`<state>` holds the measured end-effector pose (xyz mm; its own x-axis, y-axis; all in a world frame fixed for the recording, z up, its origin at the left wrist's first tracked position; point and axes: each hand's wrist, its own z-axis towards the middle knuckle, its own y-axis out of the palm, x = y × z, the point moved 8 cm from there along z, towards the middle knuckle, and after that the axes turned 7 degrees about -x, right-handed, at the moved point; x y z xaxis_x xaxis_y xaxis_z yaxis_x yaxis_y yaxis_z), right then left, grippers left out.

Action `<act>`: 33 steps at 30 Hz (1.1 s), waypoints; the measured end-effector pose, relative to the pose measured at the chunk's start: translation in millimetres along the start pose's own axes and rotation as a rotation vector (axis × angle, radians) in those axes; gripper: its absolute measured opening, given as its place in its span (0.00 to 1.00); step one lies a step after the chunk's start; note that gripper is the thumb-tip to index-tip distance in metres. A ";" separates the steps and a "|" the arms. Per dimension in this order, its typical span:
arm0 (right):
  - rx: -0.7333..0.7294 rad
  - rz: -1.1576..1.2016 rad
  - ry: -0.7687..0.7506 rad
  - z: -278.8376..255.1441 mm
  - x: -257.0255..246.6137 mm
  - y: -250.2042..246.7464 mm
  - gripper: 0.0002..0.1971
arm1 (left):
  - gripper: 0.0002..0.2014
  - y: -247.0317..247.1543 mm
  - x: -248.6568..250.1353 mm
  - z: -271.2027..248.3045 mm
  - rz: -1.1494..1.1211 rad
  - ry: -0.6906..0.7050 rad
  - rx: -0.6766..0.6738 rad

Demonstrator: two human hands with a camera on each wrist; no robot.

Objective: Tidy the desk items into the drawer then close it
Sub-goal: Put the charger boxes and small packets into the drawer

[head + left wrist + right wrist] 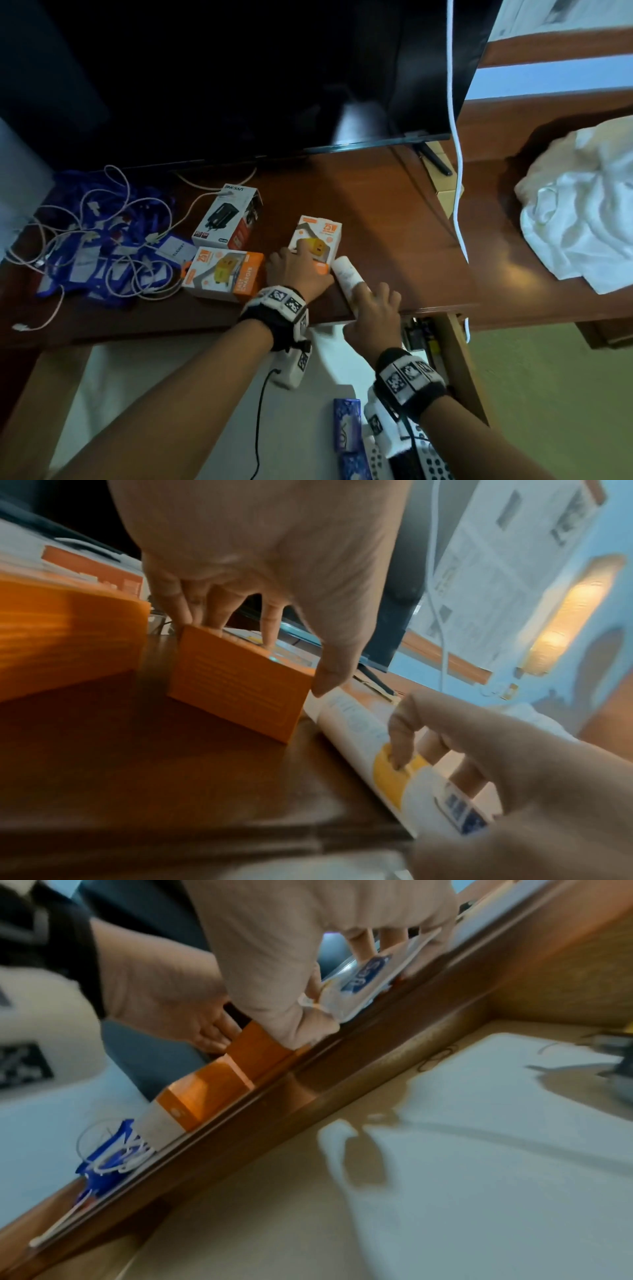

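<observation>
A white and orange charger box (317,236) lies on the brown desk (376,205) near its front edge. My left hand (294,251) grips it from above, fingers over the top and thumb at its right side; in the left wrist view the box (236,688) shows its orange end. A white tube (346,274) lies right beside the box, and my right hand (371,301) curls round its near end. The right wrist view shows that hand (342,969) on the tube (369,980). Below the desk edge the drawer (329,366) stands open.
Two more charger boxes (229,216) (222,274) sit left of my hands. A tangle of cables and blue packets (92,236) fills the desk's left end. A dark screen (239,85) stands behind. Blue packs (347,425) and a remote (426,460) lie in the drawer.
</observation>
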<state>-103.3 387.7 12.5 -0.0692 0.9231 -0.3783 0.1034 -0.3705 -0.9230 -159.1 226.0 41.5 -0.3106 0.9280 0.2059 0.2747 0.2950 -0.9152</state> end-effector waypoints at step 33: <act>-0.776 0.205 0.294 -148.5 -25.5 155.6 0.29 | 0.52 155.5 -185.9 -205.7 -0.462 -0.342 -0.239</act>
<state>61.9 321.7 -111.1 0.2742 0.8743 -0.4006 0.7433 -0.4570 -0.4886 128.5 146.2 -67.8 -0.7093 0.5783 0.4030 0.2260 0.7282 -0.6470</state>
